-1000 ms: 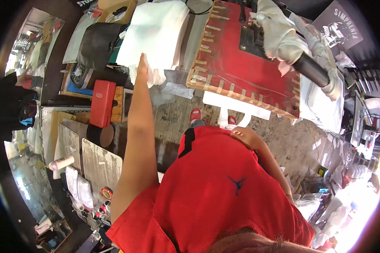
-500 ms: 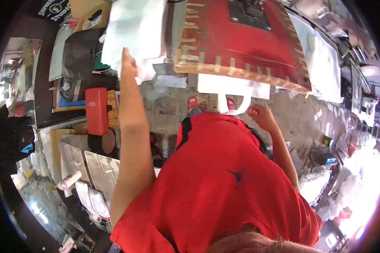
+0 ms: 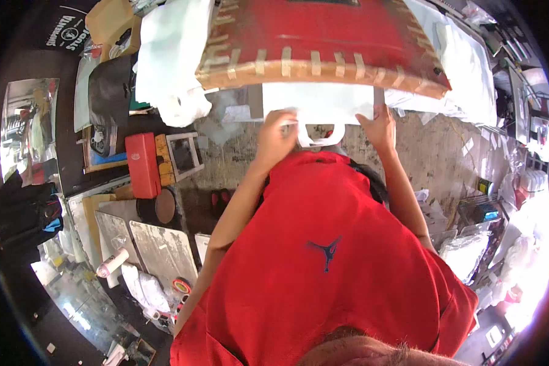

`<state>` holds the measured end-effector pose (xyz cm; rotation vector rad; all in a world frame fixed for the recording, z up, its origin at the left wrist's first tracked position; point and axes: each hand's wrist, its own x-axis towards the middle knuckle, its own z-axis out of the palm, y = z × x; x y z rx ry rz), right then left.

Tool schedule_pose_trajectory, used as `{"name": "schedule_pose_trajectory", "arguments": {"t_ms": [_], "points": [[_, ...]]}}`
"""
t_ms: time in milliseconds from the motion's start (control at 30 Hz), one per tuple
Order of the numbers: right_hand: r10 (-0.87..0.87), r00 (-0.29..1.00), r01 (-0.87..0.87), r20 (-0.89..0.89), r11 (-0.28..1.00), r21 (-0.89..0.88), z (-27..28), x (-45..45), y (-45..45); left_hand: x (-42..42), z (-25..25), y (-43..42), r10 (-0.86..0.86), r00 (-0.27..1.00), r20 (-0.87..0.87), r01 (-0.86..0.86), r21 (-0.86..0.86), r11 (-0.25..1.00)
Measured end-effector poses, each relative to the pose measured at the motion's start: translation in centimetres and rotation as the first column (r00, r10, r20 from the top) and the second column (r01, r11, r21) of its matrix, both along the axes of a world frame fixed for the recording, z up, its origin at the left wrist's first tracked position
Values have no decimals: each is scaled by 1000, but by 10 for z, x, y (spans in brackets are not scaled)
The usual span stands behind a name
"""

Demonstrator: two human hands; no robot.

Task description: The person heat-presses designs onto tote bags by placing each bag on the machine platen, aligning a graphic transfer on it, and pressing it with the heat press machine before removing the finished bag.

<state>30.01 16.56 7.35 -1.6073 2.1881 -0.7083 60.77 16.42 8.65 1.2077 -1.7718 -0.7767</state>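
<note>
below a red taped frame (image 3: 323, 33), white bag (image 3: 317, 100), hands (image 3: 279, 137) (image 3: 379, 129) pinching its near edge

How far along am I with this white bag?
Looks partway. Done: the bag lies spread, handle loop toward you, its far part hidden by the taped red frame. In hand: your left hand and right hand are at its near corners. Left: probably the white stack beside it. I can't see any print.
</note>
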Motion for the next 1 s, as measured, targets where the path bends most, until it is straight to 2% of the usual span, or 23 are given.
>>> {"name": "schedule_pose_trajectory", "arguments": {"t_ms": [33,67,100,133,167,200,267,300,400,467,667,800,900,967,1000], "points": [[3,1000,-3,1,1000,14,-3,-1,3,-25,11,-2,-75,996,46,77,-44,996],[-8,1000,8,-11,1000,19,-3,-4,2,-38,7,-6,-220,970,107,222,-10,975],[-16,1000,16,-26,1000,10,-1,-8,-2,-53,7,-8,-211,972,104,213,-16,977],[87,983,-101,-159,992,-80,2,-12,-3,-70,9,-11,-251,946,205,259,-11,966],[92,982,-108,-164,990,-91,4,-15,-4,-85,12,-14,-289,908,305,304,0,953],[78,994,-82,-71,995,-55,4,-17,-6,-96,9,-14,-282,909,306,301,-14,954],[10,998,-13,68,999,41,6,-19,-8,-115,-4,-13,-335,801,497,328,105,939],[32,996,-34,85,999,19,5,-21,-8,-121,-4,-13,-333,800,498,337,87,938],[11,994,-14,112,1000,25,11,-18,-5,-137,-2,-11,-350,767,538,288,199,937],[30,994,-26,100,999,-43,16,-15,-4,-143,0,-13,-333,769,546,271,195,943],[68,997,-65,31,993,-101,12,-13,-3,-150,3,-13,-286,773,566,222,181,958],[89,996,-89,-8,992,-87,16,-13,-5,-151,6,-16,-289,769,570,222,186,957],[46,999,-45,15,998,-32,17,-13,-8,-149,10,-25,-327,732,597,223,244,944],[59,997,-59,39,998,-4,16,-14,-11,-140,7,-39,-331,813,479,275,184,944],[49,998,-49,39,999,-5,16,-14,-13,-135,3,-47,-339,810,479,285,183,941]]}}
